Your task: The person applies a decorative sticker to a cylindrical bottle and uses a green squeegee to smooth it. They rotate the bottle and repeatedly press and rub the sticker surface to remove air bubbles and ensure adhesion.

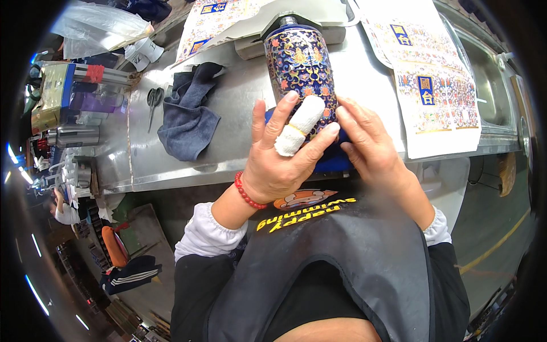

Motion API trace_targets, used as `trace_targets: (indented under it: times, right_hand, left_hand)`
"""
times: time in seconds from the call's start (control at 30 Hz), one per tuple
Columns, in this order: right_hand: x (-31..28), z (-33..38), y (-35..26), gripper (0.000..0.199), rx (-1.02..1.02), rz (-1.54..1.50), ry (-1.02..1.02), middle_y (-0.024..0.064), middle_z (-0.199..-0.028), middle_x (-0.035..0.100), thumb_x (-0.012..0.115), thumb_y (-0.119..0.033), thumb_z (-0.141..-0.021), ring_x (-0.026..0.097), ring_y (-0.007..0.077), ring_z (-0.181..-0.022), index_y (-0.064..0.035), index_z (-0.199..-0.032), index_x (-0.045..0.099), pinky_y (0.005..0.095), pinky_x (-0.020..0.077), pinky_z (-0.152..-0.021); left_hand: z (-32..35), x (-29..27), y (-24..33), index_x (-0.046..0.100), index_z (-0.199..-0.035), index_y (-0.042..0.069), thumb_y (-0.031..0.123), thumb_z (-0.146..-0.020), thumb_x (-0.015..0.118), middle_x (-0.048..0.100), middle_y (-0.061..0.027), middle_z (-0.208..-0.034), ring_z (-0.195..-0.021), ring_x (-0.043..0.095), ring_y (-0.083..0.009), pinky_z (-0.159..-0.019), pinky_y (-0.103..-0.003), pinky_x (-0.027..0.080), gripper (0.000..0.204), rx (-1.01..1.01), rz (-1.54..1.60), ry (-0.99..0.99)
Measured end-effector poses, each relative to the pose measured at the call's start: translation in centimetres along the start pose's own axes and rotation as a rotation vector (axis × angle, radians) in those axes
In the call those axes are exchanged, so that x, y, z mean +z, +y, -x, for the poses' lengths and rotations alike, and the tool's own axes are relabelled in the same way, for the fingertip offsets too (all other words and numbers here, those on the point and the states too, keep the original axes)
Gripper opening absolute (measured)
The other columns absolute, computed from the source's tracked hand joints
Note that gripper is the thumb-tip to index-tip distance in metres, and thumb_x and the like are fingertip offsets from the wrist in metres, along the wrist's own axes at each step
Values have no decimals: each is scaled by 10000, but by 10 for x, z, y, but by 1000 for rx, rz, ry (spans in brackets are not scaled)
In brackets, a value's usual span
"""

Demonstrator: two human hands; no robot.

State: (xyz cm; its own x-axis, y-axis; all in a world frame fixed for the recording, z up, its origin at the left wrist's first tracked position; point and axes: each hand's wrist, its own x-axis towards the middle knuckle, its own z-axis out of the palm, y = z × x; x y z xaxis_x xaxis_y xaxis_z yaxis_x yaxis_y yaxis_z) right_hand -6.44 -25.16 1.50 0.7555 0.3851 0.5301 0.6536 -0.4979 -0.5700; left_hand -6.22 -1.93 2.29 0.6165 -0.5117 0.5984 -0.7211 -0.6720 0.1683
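A dark blue bottle (299, 62) with a colourful floral wrap lies on its back over the metal bench, its neck pointing away from me. My left hand (282, 159) has its fingers spread, touching the bottle's near end. A white wrapping held by a yellow band (307, 117) covers one of its fingers, and a red bead bracelet (248, 194) circles the wrist. On the bottle's right side my right hand (373, 142) rests with fingers stretched out along the surface. The undersides of both hands and the bottle's base are partly hidden.
Left of the bottle lie a grey-blue cloth (191, 114) and black scissors (153, 105). Printed floral label sheets (433, 80) hang over the bench edge at right, beside a metal sink (487, 74). A steel flask (77, 136) and boxes stand far left.
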Motion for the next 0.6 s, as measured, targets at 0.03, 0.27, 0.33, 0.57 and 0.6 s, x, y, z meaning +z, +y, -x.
trace_targets:
  times: [0.03,0.27,0.33,0.57,0.6]
  right_hand:
    - [-1,2,1,610,41,-28,46,245,-1373,588,729,54,-791,601,415,-1217,0,-1379,579,483,482,-1047]
    - [-13,3,5,420,-112,-78,136,119,-1037,709,747,74,-700,650,313,-936,-39,-1092,648,418,503,-857]
    - [-15,1,5,397,-207,-11,63,66,-1019,700,774,25,-625,616,265,-870,-76,-998,682,388,470,-795]
    - [-19,-4,3,343,-207,13,106,50,-968,699,779,-8,-651,591,246,-818,-76,-977,699,375,451,-774]
    - [-21,-3,2,360,-231,2,37,54,-942,695,805,-15,-657,590,245,-800,-75,-995,695,371,449,-773]
  left_hand:
    - [0,-2,0,727,-1256,203,148,-889,680,664,-106,-1363,-1406,484,-348,-1250,-590,152,374,-18,35,0]
    - [5,0,-5,665,-1305,157,190,-823,772,619,-187,-1387,-1378,490,-393,-1244,-606,148,495,-47,72,75]
    - [5,1,-7,633,-1333,134,191,-826,771,608,-204,-1391,-1389,476,-402,-1243,-607,140,528,-44,74,61]
    - [6,0,-5,662,-1301,145,189,-840,757,629,-171,-1368,-1368,497,-378,-1243,-611,139,473,-42,77,75]
    - [7,-2,-4,675,-1285,150,187,-843,753,637,-161,-1360,-1355,508,-369,-1243,-612,139,451,-25,48,71]
